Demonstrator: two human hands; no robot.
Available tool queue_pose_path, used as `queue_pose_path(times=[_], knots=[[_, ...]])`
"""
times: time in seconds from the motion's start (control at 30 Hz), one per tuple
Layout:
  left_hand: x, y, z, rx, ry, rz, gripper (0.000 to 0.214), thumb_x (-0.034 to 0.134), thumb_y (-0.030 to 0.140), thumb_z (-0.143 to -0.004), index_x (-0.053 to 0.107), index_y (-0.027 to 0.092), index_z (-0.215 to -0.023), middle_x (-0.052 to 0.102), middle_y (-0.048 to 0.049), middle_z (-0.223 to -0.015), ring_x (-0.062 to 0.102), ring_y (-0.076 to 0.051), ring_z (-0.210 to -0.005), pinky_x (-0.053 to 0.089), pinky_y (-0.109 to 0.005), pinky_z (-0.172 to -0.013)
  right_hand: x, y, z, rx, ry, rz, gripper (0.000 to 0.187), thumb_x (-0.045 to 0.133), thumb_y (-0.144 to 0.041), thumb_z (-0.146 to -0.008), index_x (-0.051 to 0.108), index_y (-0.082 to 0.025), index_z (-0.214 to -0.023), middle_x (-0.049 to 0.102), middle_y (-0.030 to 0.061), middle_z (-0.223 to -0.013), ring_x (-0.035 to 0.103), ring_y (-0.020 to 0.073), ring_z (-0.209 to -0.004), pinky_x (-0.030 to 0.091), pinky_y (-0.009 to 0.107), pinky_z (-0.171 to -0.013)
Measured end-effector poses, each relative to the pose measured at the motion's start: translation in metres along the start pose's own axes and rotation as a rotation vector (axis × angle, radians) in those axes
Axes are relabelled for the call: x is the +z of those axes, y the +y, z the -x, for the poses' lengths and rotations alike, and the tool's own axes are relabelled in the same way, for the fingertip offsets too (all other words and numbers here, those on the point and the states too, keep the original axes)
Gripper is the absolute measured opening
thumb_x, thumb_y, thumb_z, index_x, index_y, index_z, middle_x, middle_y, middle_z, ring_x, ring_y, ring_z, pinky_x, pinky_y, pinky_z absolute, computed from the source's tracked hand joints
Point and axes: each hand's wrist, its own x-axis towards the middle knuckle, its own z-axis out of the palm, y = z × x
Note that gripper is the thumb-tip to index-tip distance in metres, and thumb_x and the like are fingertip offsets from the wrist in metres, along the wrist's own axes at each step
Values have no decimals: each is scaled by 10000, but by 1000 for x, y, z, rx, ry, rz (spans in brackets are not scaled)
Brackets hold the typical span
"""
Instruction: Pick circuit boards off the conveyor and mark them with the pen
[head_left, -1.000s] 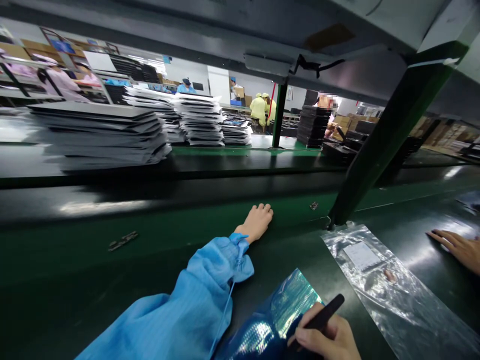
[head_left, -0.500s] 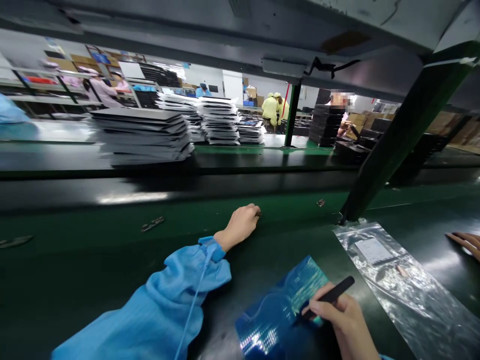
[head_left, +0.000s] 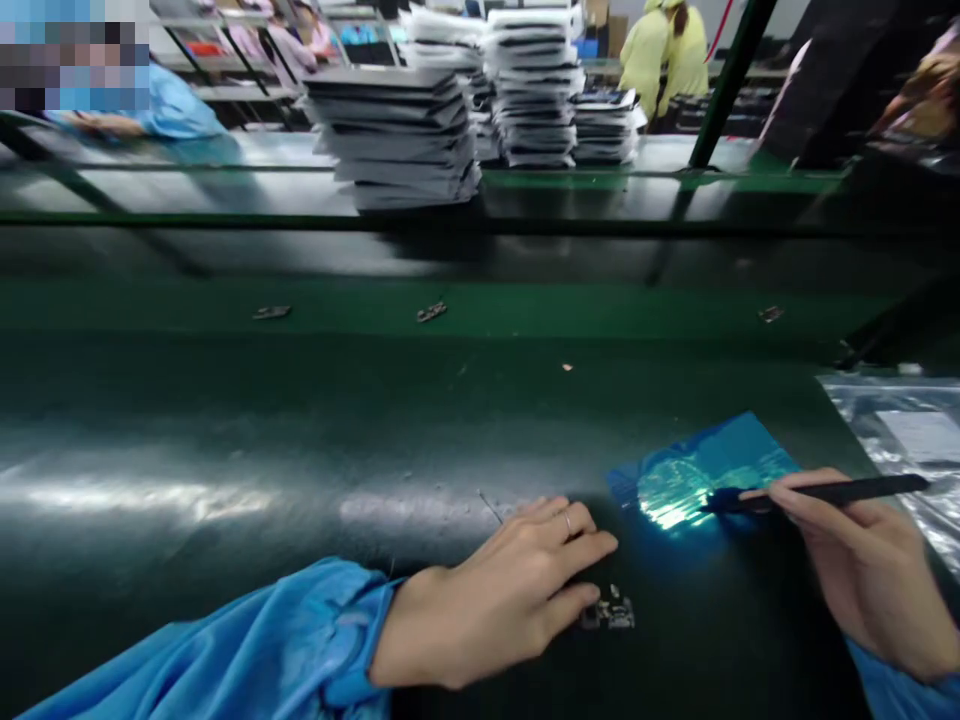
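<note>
Head: small grey metal part (head_left: 619, 613) brought within reach, lower right; left hand (head_left: 517, 590) loosened, black stick (head_left: 862, 489) held by right hand (head_left: 881, 560).

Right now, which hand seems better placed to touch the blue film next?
Probably the right hand: its black tool points toward the blue film, while the left hand is at a small part.

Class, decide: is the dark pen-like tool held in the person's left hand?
No, the right hand holds the dark tool at the blue film.
</note>
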Motion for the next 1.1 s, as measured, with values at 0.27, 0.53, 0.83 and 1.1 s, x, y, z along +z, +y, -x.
queue_pose_path(times=[0.27,0.53,0.83,1.1], knots=[[5,8,29,289,221,-355,374,251,139,-961,598,131,-1099,582,-69,-1107,512,-206,-978,396,-376,-917,27,-2,40,-24,-146,67,122,786,-343,-628,728,-246,-674,671,22,-735,626,178,-754,519,204,-707],[14,6,30,393,99,-535,411,251,116,-938,562,109,-1206,551,-102,-1176,516,-254,-1023,433,-403,-904,49,-1,63,55,-361,196,76,750,-332,-693,723,-261,-695,675,14,-740,599,187,-807,490,218,-669],[14,8,31,427,105,-510,348,383,123,-893,579,67,-1175,568,-150,-1163,539,-268,-1049,446,-429,-929,51,0,65,-4,-481,272,45,706,-280,-745,728,-244,-730,668,31,-757,598,213,-797,489,254,-613],[12,6,30,437,74,-517,395,297,96,-912,549,81,-1215,551,-144,-1190,527,-267,-1070,446,-459,-936,58,-7,70,51,-442,234,53,730,-309,-726,729,-257,-724,665,21,-744,577,201,-811,469,240,-616]])
